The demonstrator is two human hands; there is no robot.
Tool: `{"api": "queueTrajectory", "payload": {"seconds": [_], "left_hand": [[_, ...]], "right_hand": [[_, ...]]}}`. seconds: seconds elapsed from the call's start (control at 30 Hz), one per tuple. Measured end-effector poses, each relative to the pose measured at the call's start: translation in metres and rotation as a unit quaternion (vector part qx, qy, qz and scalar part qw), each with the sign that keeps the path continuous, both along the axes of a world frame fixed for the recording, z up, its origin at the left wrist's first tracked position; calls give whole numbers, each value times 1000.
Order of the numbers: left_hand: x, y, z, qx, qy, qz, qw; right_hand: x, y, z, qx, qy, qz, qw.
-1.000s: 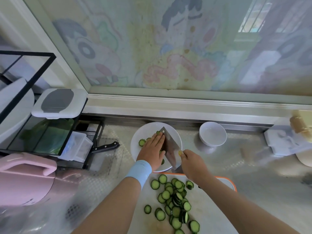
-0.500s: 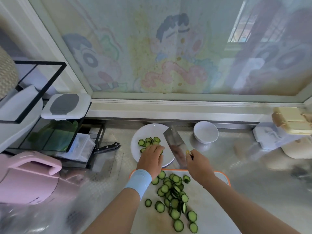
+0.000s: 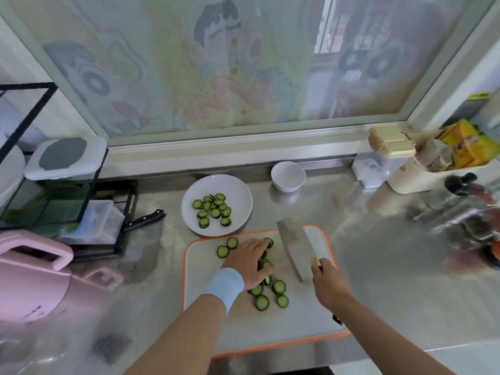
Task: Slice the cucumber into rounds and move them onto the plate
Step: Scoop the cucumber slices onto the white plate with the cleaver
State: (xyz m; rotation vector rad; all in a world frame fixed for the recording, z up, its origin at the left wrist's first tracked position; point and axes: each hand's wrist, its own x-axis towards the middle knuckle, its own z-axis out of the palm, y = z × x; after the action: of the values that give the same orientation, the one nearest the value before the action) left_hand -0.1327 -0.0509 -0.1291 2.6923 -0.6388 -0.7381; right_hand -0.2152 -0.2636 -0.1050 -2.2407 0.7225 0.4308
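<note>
A white plate (image 3: 238, 190) behind the board holds several cucumber rounds (image 3: 212, 209). More rounds (image 3: 272, 293) lie on the white, orange-rimmed cutting board (image 3: 205, 266). My left hand (image 3: 250, 261), with a blue wristband, lies flat over a heap of rounds on the board, fingers straight. My right hand (image 3: 328, 285) grips the handle of a cleaver (image 3: 296, 247). The broad blade lies flat just right of the heap, pointing away from me.
A small white bowl (image 3: 288, 175) stands behind the plate to the right. A black rack (image 3: 89, 185) with a black-handled knife (image 3: 144, 219) is at the left, a pink appliance (image 3: 32, 274) near left. Containers and bottles (image 3: 460, 209) crowd the right.
Both hands came back from the plate to the board. The rounds carried on the blade now lie on the plate. My left hand now rests on the heap of slices.
</note>
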Motion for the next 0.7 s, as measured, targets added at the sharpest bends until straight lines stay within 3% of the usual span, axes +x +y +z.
{"api": "queueTrajectory", "payload": {"seconds": [0.17,0.3,0.57,0.7], "left_hand": [[-30,-7,5,-2,-79,-54,995],[-54,-17,-9,85,-106,-111,984],[-71,-5,-17,4,-139,19,990],[-73,0,-25,1,-107,95,990]], "right_hand": [[-31,-5,-16,19,27,-37,999],[-50,4,-16,6,63,-14,998],[-58,21,-14,62,68,10,996],[-52,34,-10,126,62,-1,990]]}}
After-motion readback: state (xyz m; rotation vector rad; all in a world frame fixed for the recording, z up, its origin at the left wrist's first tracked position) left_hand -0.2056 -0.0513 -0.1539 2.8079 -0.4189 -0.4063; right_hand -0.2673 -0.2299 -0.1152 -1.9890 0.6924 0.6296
